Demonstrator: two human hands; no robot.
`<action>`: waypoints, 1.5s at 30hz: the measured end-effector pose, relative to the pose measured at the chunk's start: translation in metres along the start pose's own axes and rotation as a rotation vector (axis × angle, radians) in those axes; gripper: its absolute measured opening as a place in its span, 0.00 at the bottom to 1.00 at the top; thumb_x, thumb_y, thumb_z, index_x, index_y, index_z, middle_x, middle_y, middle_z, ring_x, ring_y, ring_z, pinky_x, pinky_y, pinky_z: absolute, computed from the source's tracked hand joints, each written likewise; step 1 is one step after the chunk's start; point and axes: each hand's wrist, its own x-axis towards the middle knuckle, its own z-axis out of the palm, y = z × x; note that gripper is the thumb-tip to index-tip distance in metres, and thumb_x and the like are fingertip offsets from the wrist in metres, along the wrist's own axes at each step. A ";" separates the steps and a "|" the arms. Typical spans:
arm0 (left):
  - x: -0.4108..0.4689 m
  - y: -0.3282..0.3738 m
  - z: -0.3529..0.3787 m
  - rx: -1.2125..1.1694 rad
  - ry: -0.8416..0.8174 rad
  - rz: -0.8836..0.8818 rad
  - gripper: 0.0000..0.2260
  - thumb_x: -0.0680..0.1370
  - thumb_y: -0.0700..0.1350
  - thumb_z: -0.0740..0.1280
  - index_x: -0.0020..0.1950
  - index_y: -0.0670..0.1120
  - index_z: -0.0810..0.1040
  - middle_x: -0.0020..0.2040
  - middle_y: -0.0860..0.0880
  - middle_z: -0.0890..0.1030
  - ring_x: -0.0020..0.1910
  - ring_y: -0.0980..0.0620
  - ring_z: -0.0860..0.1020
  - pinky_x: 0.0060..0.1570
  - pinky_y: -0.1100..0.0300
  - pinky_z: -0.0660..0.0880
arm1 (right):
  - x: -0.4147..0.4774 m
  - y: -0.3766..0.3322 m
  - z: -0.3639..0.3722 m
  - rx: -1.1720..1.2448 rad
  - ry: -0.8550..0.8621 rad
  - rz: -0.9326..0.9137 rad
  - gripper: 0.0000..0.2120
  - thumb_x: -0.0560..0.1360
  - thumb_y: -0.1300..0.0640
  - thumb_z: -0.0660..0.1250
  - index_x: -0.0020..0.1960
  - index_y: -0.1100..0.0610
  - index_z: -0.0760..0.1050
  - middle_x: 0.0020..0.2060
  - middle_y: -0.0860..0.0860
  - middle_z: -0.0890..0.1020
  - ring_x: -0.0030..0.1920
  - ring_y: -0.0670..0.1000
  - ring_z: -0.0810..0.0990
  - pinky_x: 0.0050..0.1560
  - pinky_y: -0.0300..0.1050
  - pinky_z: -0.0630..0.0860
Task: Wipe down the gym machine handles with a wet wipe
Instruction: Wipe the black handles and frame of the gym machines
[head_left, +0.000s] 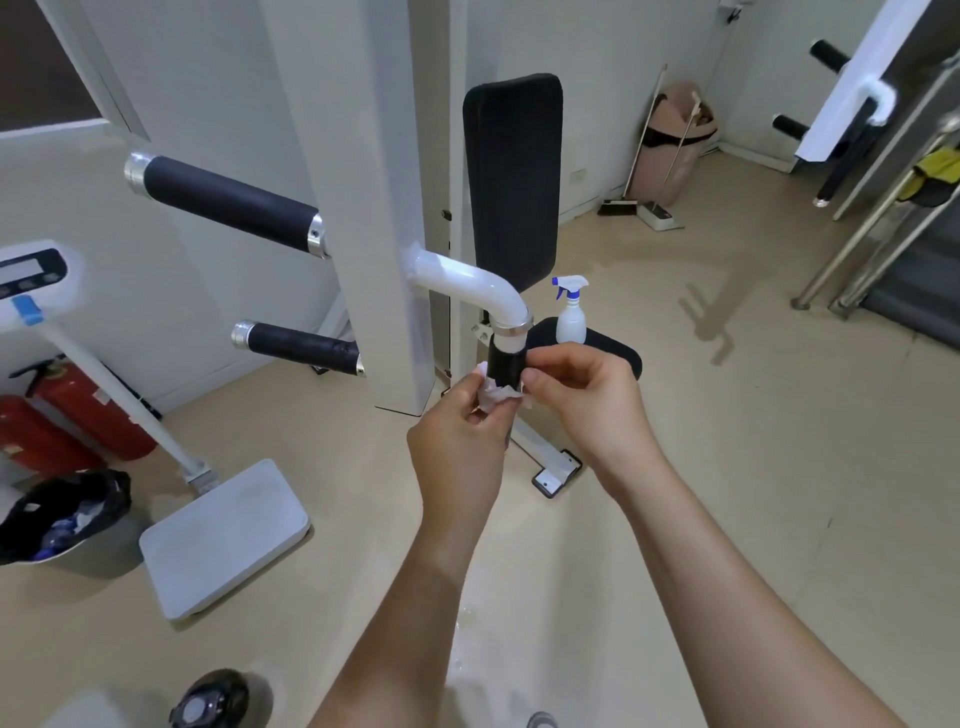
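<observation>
1. Your hands hide the lower end of the handle (506, 366). Only a short stretch of its black grip shows below the chrome ring of the bent white tube.
2. Most of the wet wipe (491, 397) is covered too. A crumpled white bit shows at the near-left side of the grip, between your 2 hands.
3. At the bottom edge, a dark round object (210, 701) is partly cut off and hard to make out.
4. At the near left, a bin lined with a black bag (62, 512) holds blue and white scraps; you cannot tell what they are. At the far right, a pink bin (675, 140) stands by the wall, its contents hidden.
5. A white spray bottle (571, 312) with a blue trigger stands on the black seat pad (615, 351), just behind the handle. Its fill level cannot be told.
6. Your left hand (457, 441) reaches up from below, its fingers curled and pinching the wipe against the grip.
7. Your right hand (582, 400) comes in from the right, thumb and fingers bent, pinching the wipe's right edge at the grip.
</observation>
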 end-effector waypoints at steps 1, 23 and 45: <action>0.001 -0.003 0.000 -0.021 -0.018 -0.030 0.17 0.72 0.46 0.74 0.60 0.51 0.80 0.36 0.64 0.82 0.41 0.61 0.80 0.46 0.69 0.74 | 0.001 0.000 -0.002 0.023 -0.020 0.010 0.07 0.73 0.66 0.69 0.51 0.61 0.80 0.41 0.52 0.84 0.40 0.44 0.81 0.41 0.29 0.75; 0.003 -0.001 0.030 0.234 0.195 0.056 0.10 0.71 0.43 0.70 0.43 0.49 0.68 0.41 0.50 0.78 0.40 0.49 0.77 0.35 0.58 0.70 | -0.009 0.025 0.003 0.121 -0.109 -0.079 0.17 0.70 0.66 0.73 0.56 0.51 0.80 0.48 0.49 0.84 0.41 0.41 0.78 0.46 0.34 0.76; -0.032 -0.010 0.014 0.410 -0.055 0.160 0.22 0.80 0.39 0.58 0.74 0.50 0.63 0.59 0.50 0.80 0.55 0.49 0.79 0.56 0.60 0.74 | -0.005 0.041 0.012 0.183 -0.134 0.053 0.16 0.73 0.68 0.69 0.57 0.55 0.81 0.44 0.50 0.86 0.37 0.43 0.79 0.38 0.31 0.75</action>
